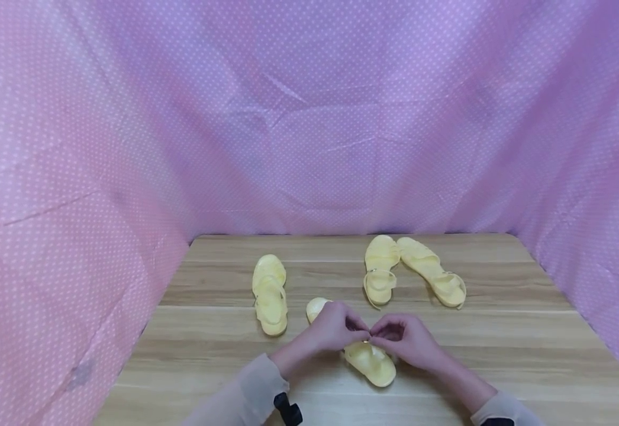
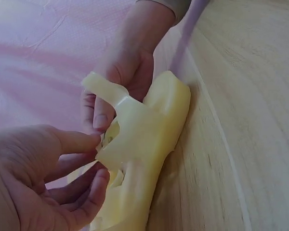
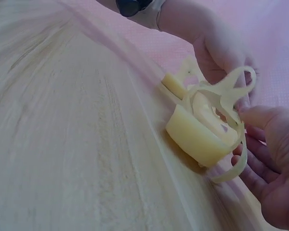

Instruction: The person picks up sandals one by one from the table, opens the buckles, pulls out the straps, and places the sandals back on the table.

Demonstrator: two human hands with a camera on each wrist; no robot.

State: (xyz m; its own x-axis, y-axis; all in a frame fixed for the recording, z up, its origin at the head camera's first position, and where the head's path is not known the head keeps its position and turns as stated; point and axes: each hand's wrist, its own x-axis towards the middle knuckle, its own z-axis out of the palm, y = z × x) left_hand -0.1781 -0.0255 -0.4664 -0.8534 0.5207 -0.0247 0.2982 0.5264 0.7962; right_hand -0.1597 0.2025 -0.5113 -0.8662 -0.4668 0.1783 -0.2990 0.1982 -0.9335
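A pale yellow sandal (image 1: pixel 376 368) lies slanted near the table's front, its middle covered by both hands. My left hand (image 1: pixel 336 326) pinches its ankle strap near a small metal buckle between thumb and fingers. From the other side my right hand (image 1: pixel 408 340) pinches the strap at the same spot, its fingertips almost meeting the left ones. In the left wrist view the sandal's heel part (image 2: pixel 156 122) stands up from the wood. A thin loose strap (image 3: pixel 242 166) curves down beside the right fingers in the right wrist view. Fingers partly hide the buckle.
Another yellow sandal (image 1: pixel 270 302) lies to the left on the wooden table (image 1: pixel 208 337). Two more sandals, one upright in line (image 1: pixel 380 254) and one angled (image 1: pixel 421 260), touch at their toes at the back right. Pink dotted cloth (image 1: pixel 309 148) hangs around the table.
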